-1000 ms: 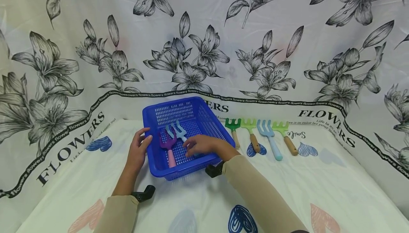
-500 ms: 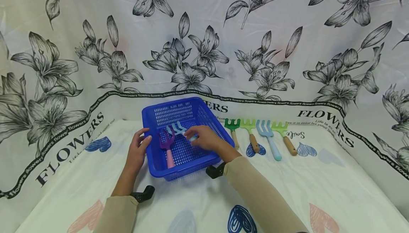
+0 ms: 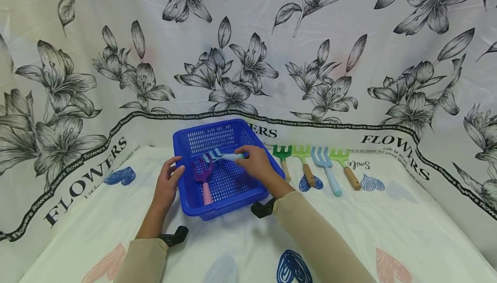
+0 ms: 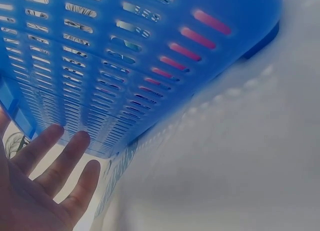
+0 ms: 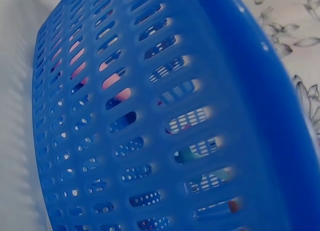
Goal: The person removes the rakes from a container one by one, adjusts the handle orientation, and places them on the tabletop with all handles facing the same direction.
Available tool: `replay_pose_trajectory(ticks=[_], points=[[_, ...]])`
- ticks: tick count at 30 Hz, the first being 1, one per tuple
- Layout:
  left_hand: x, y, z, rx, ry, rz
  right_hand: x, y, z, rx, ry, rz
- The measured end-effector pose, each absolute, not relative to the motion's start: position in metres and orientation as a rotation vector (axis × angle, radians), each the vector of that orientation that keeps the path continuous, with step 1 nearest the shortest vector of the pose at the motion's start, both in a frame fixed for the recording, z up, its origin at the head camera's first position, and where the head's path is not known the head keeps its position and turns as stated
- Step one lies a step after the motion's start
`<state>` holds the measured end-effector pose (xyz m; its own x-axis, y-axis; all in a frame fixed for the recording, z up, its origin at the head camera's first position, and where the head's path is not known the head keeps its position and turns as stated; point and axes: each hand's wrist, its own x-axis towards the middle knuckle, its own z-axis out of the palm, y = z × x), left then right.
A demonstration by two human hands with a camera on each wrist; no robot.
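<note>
In the head view, a blue plastic basket [image 3: 229, 199] with slotted walls stands on the cloth. My left hand [image 3: 168, 181] grips its left rim, and the left wrist view shows several fingers [image 4: 72, 163] against the outside of the wall. My right hand [image 3: 254, 162] is over the basket's right half, pinching the end of a light blue garden fork [image 3: 229, 156]. Its tines point left, close to a purple garden fork [image 3: 203, 174] with a pink handle lying inside. In the right wrist view the basket wall [image 5: 150, 111] hides my right hand.
Right of the basket lie a dark green fork [image 3: 283, 152], a light green fork [image 3: 303, 153], a blue fork [image 3: 328, 168] and another light green fork [image 3: 347, 166] in a row. A flower-printed curtain [image 3: 330, 7] hangs behind the white cloth [image 3: 240, 248].
My right hand has moved up and back within the basket, taking the light blue fork's handle, which has swung from slanting to nearly level. My left hand and the basket stay in place.
</note>
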<state>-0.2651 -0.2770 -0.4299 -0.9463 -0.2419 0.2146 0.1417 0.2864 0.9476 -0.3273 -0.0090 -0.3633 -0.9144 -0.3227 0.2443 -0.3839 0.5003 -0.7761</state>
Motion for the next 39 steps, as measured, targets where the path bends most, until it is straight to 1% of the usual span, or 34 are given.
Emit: replay_pose_trajectory(ticks=[13, 25, 35, 39], points=[[-0.264, -0.275, -0.429, 0.085, -2.241, -1.703, -0.323, -0.006, -0.362, 0.525, -2.405, 1.437], [-0.265, -0.277, -0.431, 0.083, -2.245, -1.699, -0.317, 0.0, -0.361, 0.639, -2.014, 1.469], [-0.265, -0.278, -0.431, 0.083, -2.244, -1.699, -0.313, 0.025, -0.353, 0.585, -1.965, 1.507], [-0.265, -0.276, -0.43, 0.097, -2.262, -1.688, -0.306, 0.038, -0.348, 0.546, -1.961, 1.597]])
